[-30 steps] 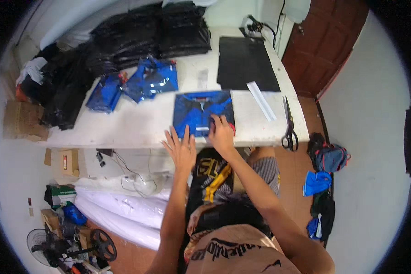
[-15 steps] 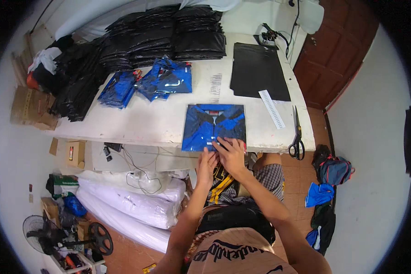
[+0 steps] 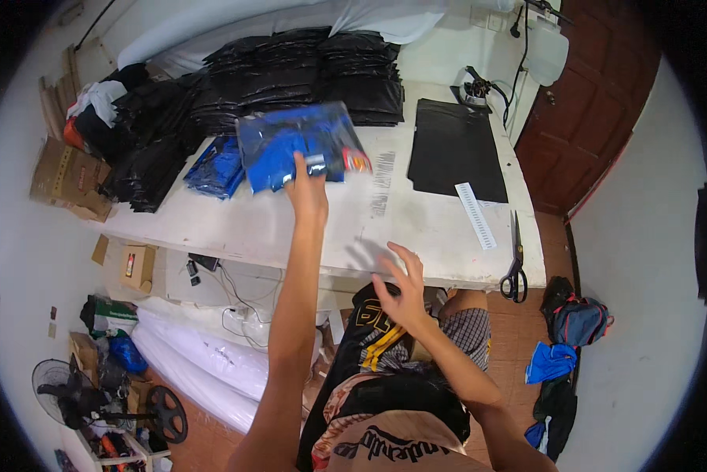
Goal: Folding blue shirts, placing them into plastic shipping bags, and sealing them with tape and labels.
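Surface (image 3: 440, 240), white and wide, sits below a clear bag (image 3: 334, 126) with a blue shirt (image 3: 283, 149) in it, and the bag looks longer from side to side, tipped a bit, right of a blue pack (image 3: 214, 169). The bag reaches away past the left hand (image 3: 308, 197), whose grip is pinched on its near edge, though I cannot tell if it rests on anything. The right hand (image 3: 401, 291) is well apart, near the front edge, its grip wide and holding nothing, so the left is nearer.
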A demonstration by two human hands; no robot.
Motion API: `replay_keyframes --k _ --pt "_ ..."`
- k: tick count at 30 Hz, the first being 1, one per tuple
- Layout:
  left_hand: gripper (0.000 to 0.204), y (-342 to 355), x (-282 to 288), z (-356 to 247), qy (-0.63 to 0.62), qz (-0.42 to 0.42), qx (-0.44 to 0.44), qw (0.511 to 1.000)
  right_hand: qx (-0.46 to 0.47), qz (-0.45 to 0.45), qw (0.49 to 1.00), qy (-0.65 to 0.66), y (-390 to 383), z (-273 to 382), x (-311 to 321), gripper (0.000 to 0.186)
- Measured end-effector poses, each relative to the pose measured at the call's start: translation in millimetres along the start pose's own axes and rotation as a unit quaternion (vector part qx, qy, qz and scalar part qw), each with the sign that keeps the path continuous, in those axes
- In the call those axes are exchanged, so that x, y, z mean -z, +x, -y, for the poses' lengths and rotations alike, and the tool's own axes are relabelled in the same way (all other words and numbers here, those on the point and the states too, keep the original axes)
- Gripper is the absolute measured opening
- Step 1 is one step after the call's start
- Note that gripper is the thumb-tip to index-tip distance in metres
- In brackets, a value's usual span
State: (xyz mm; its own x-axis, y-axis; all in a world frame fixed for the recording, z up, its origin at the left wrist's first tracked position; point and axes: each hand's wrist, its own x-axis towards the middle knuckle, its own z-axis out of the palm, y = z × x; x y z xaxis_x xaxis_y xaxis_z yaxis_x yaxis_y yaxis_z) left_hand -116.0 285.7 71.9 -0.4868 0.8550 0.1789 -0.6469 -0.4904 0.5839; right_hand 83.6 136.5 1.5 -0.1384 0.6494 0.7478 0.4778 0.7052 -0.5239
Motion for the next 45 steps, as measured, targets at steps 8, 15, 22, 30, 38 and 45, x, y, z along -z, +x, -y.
replay_keyframes --k 8,15,22,30,38,45 --pt "0.043 82 165 35 0.530 0.085 0.097 0.838 -0.135 0.136 0.980 -0.059 12 -62 -66 0.045" --pt "0.034 117 207 -28 0.885 -0.097 -0.186 0.416 -0.075 0.162 0.959 -0.222 32 -75 -110 0.060" --pt "0.047 181 213 -75 0.918 -0.122 -0.034 0.376 -0.083 0.210 0.953 -0.203 38 -62 -115 0.061" --pt "0.045 194 148 -108 0.913 -0.101 -0.202 0.339 -0.079 0.190 0.956 -0.210 39 -67 -115 0.061" --pt "0.032 180 4 -174 0.916 0.090 -0.278 0.276 -0.083 0.180 0.959 -0.201 32 -67 -111 0.061" --pt "0.044 106 -69 -133 0.769 0.245 -0.451 0.381 -0.107 0.214 0.956 -0.168 29 -69 -104 0.060"
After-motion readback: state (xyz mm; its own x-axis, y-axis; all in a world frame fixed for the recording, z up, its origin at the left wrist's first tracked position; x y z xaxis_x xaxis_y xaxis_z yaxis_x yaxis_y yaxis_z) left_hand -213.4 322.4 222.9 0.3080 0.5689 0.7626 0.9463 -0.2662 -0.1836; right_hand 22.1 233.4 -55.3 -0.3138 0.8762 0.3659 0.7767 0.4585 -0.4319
